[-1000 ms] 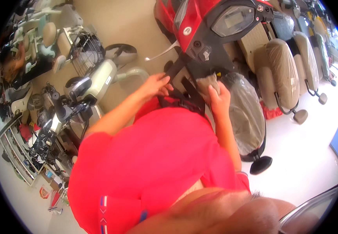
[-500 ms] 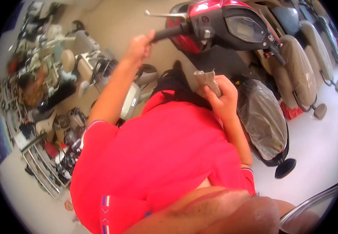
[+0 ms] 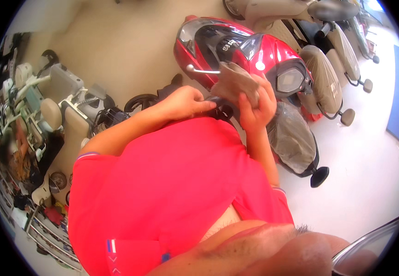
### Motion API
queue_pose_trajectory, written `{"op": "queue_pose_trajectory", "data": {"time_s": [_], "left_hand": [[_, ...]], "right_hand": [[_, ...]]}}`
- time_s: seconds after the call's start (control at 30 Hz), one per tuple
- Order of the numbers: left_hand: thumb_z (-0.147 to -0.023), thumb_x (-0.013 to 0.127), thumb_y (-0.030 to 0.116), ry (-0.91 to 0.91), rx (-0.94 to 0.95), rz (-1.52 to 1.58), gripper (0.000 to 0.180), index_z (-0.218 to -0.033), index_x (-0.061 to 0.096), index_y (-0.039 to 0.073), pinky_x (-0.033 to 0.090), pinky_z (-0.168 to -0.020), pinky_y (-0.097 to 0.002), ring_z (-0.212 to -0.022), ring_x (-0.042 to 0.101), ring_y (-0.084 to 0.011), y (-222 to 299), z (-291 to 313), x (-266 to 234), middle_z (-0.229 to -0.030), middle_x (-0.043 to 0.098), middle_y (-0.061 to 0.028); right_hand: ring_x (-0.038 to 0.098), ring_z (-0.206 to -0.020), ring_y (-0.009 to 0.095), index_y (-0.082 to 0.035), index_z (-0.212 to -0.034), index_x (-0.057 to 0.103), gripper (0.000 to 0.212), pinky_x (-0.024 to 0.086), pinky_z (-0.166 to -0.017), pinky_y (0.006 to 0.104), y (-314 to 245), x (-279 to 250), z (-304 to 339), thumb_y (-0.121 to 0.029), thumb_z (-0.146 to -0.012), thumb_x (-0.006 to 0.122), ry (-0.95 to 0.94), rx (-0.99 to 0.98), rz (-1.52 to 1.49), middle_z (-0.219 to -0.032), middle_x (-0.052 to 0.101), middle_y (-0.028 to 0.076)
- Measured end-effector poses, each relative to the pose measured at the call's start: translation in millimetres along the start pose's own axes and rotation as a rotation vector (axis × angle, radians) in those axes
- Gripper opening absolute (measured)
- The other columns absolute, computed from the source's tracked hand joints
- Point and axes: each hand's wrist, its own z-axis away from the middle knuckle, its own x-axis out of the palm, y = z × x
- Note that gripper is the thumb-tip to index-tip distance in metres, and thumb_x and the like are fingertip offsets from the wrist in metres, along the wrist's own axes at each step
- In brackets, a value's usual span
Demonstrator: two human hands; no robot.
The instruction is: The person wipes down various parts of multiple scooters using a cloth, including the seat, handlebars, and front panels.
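Note:
My left hand (image 3: pixel 188 102), its fingers curled in, closes on the black handlebar grip (image 3: pixel 217 102) of a red and black scooter (image 3: pixel 276 55), close to my body. A grey-brown cloth (image 3: pixel 234 84) is pinched in my right hand (image 3: pixel 260 103), thumb on the near side. The cloth hangs over the handlebar area and hides part of it. A silver brake lever (image 3: pixel 204 71) with a round tip sticks out to the left from behind the cloth. The scooter's display (image 3: pixel 290 80) faces up, right of my right hand.
Right of me stands a scooter seat in a plastic cover (image 3: pixel 292 138), with a black mirror (image 3: pixel 319 176) at its near end. More covered scooters (image 3: pixel 323 80) line up beyond it. On the left are white scooters (image 3: pixel 72 115), a person (image 3: pixel 17 156) and a metal rack (image 3: pixel 47 239).
The scooter's front has swung, so its red front now shows and the handlebar is nearer me. My left hand has come inward; my right hand has raised the cloth over the bar.

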Motion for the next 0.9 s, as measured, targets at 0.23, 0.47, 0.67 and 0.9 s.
{"op": "queue_pose_trajectory", "data": {"time_s": [0.23, 0.47, 0.67, 0.9], "left_hand": [[-0.073, 0.073, 0.047, -0.172, 0.057, -0.456, 0.059, -0.111, 0.067, 0.003, 0.050, -0.083, -0.0381, -0.096, 0.065, -0.0301, 21.3, 8.7, -33.5, -0.103, 0.069, -0.0160], [-0.077, 0.067, 0.053, -0.265, 0.048, -0.758, 0.047, -0.099, 0.073, 0.012, 0.050, -0.073, -0.0413, -0.084, 0.065, -0.0320, 34.6, 18.5, -73.5, -0.086, 0.069, -0.0135], [-0.082, 0.063, 0.050, -0.390, 0.136, -0.961, 0.040, -0.091, 0.074, 0.012, 0.049, -0.067, -0.0432, -0.077, 0.063, -0.0330, 39.9, 4.1, -123.5, -0.079, 0.067, -0.0139], [-0.085, 0.062, 0.041, -0.283, 0.141, -0.946, 0.034, -0.092, 0.074, 0.011, 0.050, -0.071, -0.0413, -0.080, 0.064, -0.0321, 30.7, -1.2, -239.2, -0.083, 0.069, -0.0131]], "right_hand": [[0.062, -0.078, 0.029, -0.003, -0.079, 0.063, 0.018, 0.048, -0.077, 0.0391, 3.0, 45.2, -22.4, -0.019, -0.073, 0.070, -0.079, 0.155, 0.441, -0.087, 0.066, 0.008], [0.061, -0.076, 0.029, -0.004, -0.078, 0.064, 0.017, 0.048, -0.073, 0.0386, -5.5, 56.1, -27.5, -0.018, -0.071, 0.070, -0.073, 0.242, 0.524, -0.083, 0.064, 0.008], [0.061, -0.074, 0.029, -0.005, -0.077, 0.064, 0.017, 0.048, -0.068, 0.0383, -14.3, 56.1, -28.5, -0.018, -0.069, 0.072, -0.015, 0.355, 0.600, -0.083, 0.065, 0.007], [0.064, -0.078, 0.029, -0.002, -0.087, 0.067, 0.018, 0.050, -0.072, 0.0336, -15.3, 54.4, -23.7, -0.015, -0.075, 0.071, 0.098, 0.438, 0.575, -0.087, 0.067, 0.011]]}}
